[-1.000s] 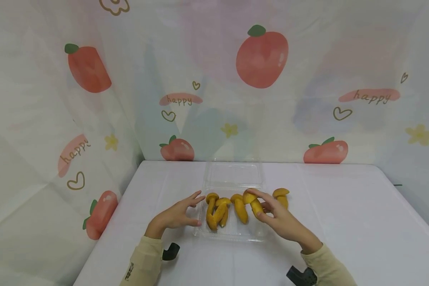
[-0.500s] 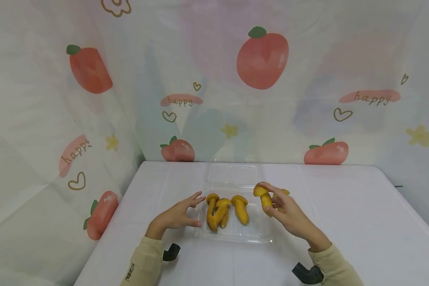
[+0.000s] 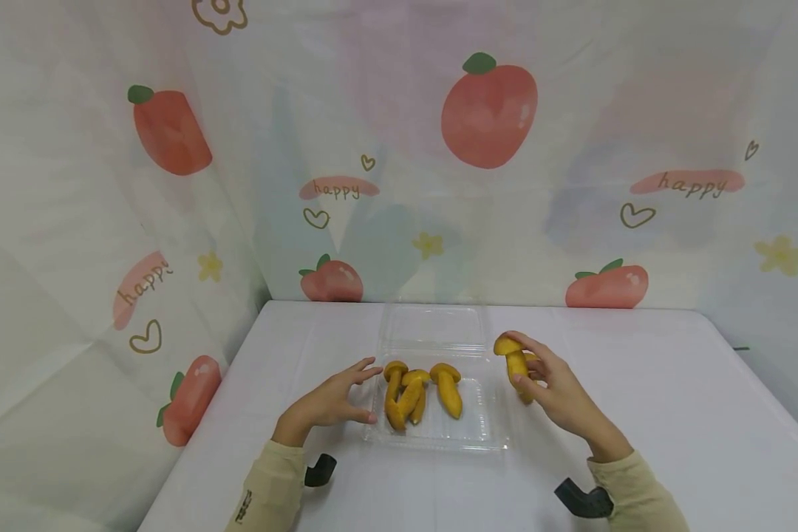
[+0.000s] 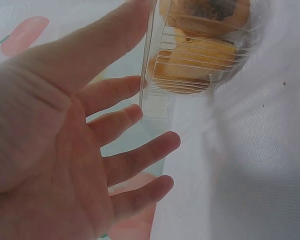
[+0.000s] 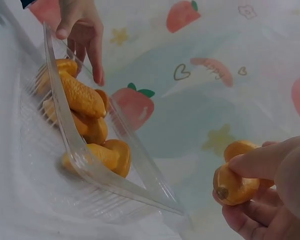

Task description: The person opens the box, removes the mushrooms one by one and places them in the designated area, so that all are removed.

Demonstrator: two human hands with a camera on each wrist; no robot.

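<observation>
My right hand [image 3: 561, 388] pinches a yellow mushroom [image 3: 516, 362] by its stem, cap up, just beyond the right side of a clear plastic box [image 3: 485, 436]. In the right wrist view the thumb presses on the stem of this mushroom [image 5: 235, 187]. Inside the box lie several yellow mushrooms: a cluster [image 3: 406, 399] on the left and a single one [image 3: 448, 391] near the middle. At the left wall, my left hand [image 3: 329, 399] rests with spread fingers; in the left wrist view its thumb and some fingertips are at the rim.
Behind my right hand a further yellow mushroom [image 3: 530, 357] is mostly hidden. The box's hinged lid [image 3: 435, 325] lies folded back toward the wall. White cloth covers the table [image 3: 638, 384]. A printed fabric backdrop [image 3: 399, 148] rises at the back and left.
My right hand has lifted the mushroom from over the box's right part and carried it rightward past the side. My left hand has stayed at the left wall.
</observation>
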